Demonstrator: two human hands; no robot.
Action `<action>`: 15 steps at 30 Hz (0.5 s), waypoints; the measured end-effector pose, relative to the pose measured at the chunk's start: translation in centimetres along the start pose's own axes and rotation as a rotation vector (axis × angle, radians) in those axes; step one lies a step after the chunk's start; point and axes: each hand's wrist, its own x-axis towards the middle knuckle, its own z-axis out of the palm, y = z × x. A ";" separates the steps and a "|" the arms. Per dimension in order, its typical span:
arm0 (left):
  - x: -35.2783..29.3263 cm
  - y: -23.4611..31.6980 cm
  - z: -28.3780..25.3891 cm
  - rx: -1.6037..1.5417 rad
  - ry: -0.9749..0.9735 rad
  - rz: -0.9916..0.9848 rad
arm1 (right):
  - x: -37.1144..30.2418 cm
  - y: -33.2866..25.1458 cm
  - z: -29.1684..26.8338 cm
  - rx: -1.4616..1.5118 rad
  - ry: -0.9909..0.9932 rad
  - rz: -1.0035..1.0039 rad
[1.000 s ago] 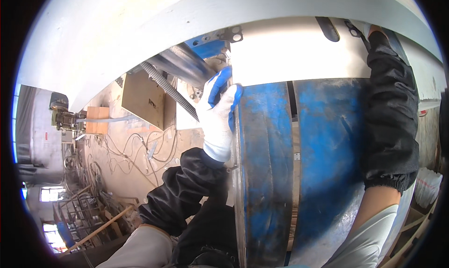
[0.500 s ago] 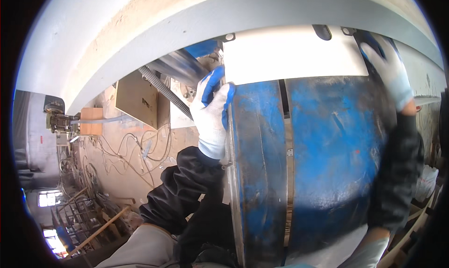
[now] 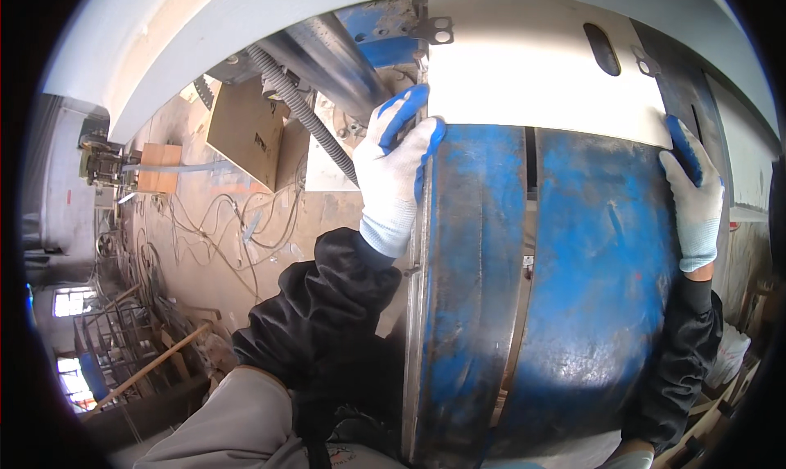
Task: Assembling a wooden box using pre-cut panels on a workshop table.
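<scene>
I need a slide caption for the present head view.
Left hand and right hand, both gloved, at opposite sides of a pale sheet on a worn blue surface.

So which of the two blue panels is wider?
The right blue panel, nearer the right hand; the left blue panel, across the narrow gap and beside the left hand, is clearly narrower.

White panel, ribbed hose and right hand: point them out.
White panel point(image 3: 532, 68), head view: its flat middle.
Ribbed hose point(image 3: 305, 109), head view: midway along it.
Right hand point(image 3: 697, 195), head view: back of the glove.

Scuffed blue bed point(image 3: 602, 248), narrow lengthwise gap point(image 3: 530, 158), white sheet point(image 3: 524, 68) on top
</scene>
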 end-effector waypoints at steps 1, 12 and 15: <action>-0.1 0.2 -0.1 -0.025 0.001 -0.013 | 0.2 0.6 0.1 -0.016 0.007 -0.017; -0.2 0.0 0.0 -0.049 -0.015 0.016 | 0.7 1.9 0.1 -0.083 0.056 -0.007; -0.1 0.1 0.3 -0.080 -0.003 -0.026 | 0.8 2.3 0.1 -0.058 0.073 -0.056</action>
